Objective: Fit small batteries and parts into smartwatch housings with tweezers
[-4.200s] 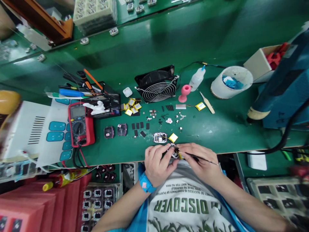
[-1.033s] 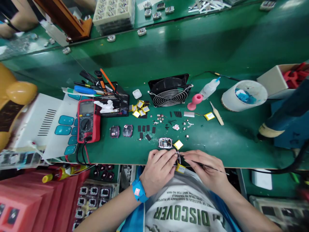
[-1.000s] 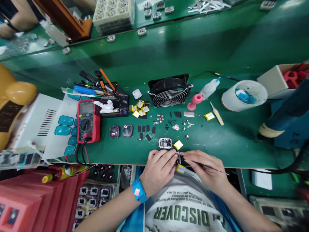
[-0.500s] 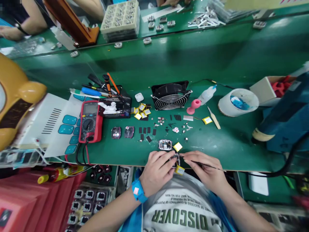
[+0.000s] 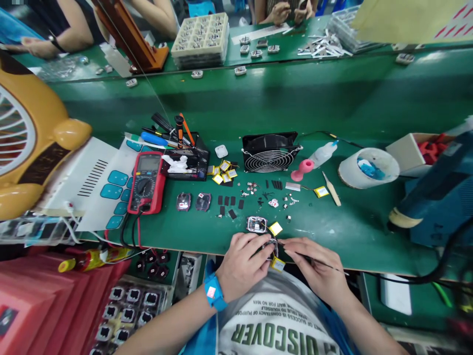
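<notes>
At the table's front edge, my left hand point(image 5: 247, 264) presses its fingers on a small electronic device case point(image 5: 274, 248), partly hidden under them. A yellow-taped battery point(image 5: 278, 265) hangs at the case's near side. My right hand point(image 5: 318, 259) pinches a slim dark tool point(image 5: 334, 268), perhaps tweezers, its tip at the right side of the case. Just beyond the fingers lies a second open case point(image 5: 256, 225) with electronics inside. Another yellow-edged battery point(image 5: 275, 229) rests beside it.
Small parts, black pads point(image 5: 232, 214) and batteries point(image 5: 224, 172) lie mid-table. Behind stand a black fan point(image 5: 271, 155), a squeeze bottle point(image 5: 324, 154) and a white tub point(image 5: 349, 172). A red multimeter point(image 5: 147, 185) is left; a blue station point(image 5: 428, 202) is right. Co-workers' hands point(image 5: 280, 13) show across the bench.
The whole view has shifted, so the bench things appear slightly lower and further right. Both hands keep nearly the same hold on the case and the slim tool.
</notes>
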{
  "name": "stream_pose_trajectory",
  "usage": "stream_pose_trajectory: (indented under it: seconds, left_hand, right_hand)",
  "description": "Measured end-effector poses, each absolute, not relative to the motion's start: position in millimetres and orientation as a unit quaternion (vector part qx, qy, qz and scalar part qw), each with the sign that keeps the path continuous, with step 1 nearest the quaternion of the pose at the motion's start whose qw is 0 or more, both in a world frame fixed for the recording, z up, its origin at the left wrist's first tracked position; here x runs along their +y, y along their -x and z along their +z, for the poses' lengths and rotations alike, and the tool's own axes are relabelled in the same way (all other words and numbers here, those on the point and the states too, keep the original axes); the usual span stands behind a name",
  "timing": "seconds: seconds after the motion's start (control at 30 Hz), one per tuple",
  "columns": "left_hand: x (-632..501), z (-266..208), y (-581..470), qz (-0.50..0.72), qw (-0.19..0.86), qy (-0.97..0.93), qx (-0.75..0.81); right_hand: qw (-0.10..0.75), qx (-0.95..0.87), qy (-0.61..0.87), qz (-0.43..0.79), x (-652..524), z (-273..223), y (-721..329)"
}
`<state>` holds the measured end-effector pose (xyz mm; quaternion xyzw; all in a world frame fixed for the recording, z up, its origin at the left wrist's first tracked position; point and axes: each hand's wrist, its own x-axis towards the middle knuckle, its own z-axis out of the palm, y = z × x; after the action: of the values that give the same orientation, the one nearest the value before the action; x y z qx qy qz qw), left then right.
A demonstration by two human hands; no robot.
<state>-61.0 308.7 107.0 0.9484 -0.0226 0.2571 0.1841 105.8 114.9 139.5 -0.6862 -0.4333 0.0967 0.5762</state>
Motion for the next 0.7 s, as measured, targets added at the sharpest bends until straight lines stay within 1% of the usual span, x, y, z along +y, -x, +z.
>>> stream_pose_trajectory:
  seconds: [0.23, 0.43, 0.7]
  left_hand:
    - [308.2, 106.5, 60.6, 0.253, 0.190, -0.948, -0.023]
    - [308.0, 105.4, 61.7, 0.227, 0.189, -0.955, -0.026]
    - [305.9, 107.6, 60.7, 0.246, 0.201, -0.948, -0.013]
  right_hand:
    - [0.566, -0.439, 0.688, 0.113, 118.3, 141.5, -110.0]
    - [0.565, -0.430, 0.696, 0.108, 119.4, 143.0, -111.1]
    - [0.579, -0.424, 0.686, 0.120, 118.7, 142.6, -111.3]
